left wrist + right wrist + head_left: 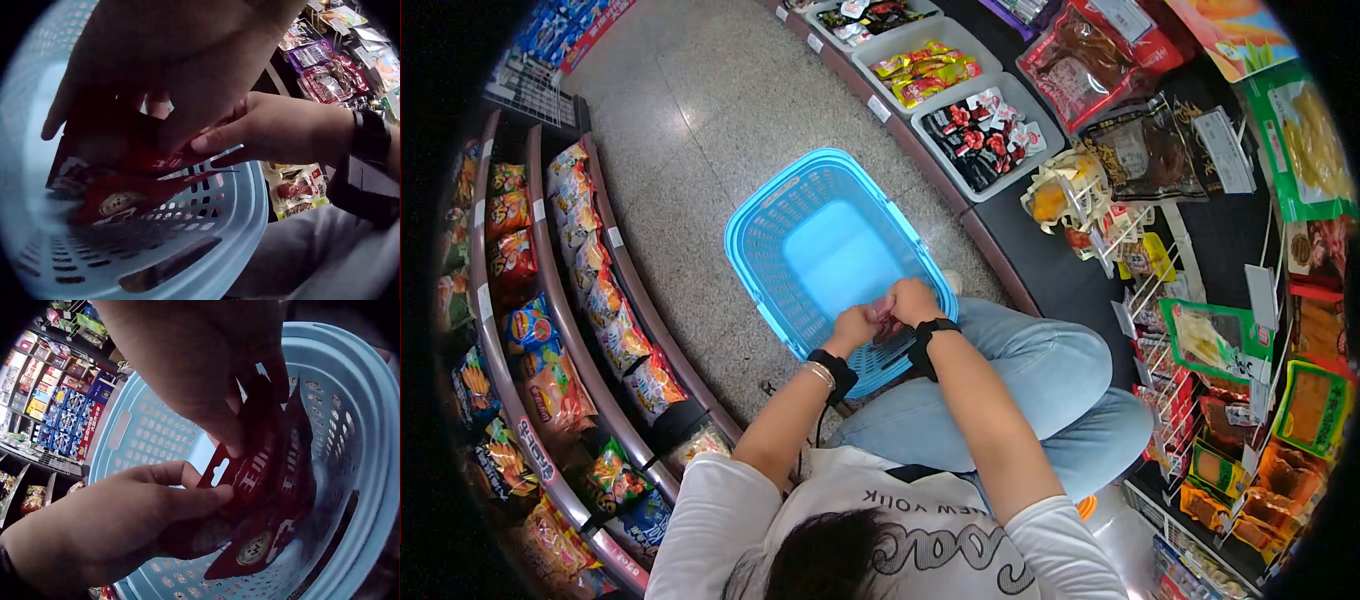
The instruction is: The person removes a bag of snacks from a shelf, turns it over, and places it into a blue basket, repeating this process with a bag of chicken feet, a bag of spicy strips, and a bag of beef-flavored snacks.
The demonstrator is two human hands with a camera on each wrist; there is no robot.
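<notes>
A light blue plastic basket stands on the speckled floor in front of a crouching person. Both hands meet over its near rim. My left hand and right hand together hold a few red snack packets just inside the basket. In the right wrist view the red packets with white lettering and a hang hole are pinched between the fingers of both hands. The left wrist view shows the red packets low against the basket wall, with the right hand gripping their edge.
Curved shelves of snack bags line the left. White bins of packets and hanging racks of goods fill the right. The person's knees in blue jeans sit right of the basket.
</notes>
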